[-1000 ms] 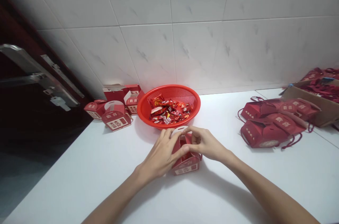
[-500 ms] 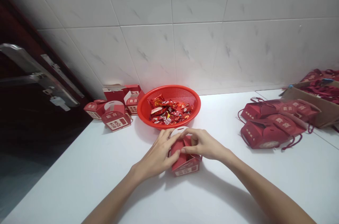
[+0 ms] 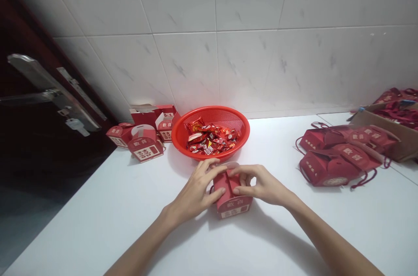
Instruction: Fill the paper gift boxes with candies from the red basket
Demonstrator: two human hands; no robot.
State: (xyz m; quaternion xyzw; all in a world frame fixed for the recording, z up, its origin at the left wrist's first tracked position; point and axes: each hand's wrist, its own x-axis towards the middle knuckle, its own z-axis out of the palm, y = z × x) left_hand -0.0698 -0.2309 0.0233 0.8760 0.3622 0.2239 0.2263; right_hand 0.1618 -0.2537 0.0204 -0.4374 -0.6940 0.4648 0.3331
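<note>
A small red candy box with pale lettering stands on the white table in front of me. Its two top flaps lie folded inward, with a narrow gap between them. My left hand grips the box's left side, thumb on the left flap and fingers toward the back. From the right, my right hand has its thumb and curled fingers on the right flap. Just behind the box is a red plastic basket of wrapped candies. Part of the box's rear is hidden by my fingers.
Several red boxes stand at the back left by the wall. On the right are more red boxes with cords, near a cardboard carton of red items. A dark door with a metal handle is at the left.
The right flap has been pressed down beside the left one, and the box's front panel stands more upright. My right hand has shifted slightly right. The whole view has moved a little.
</note>
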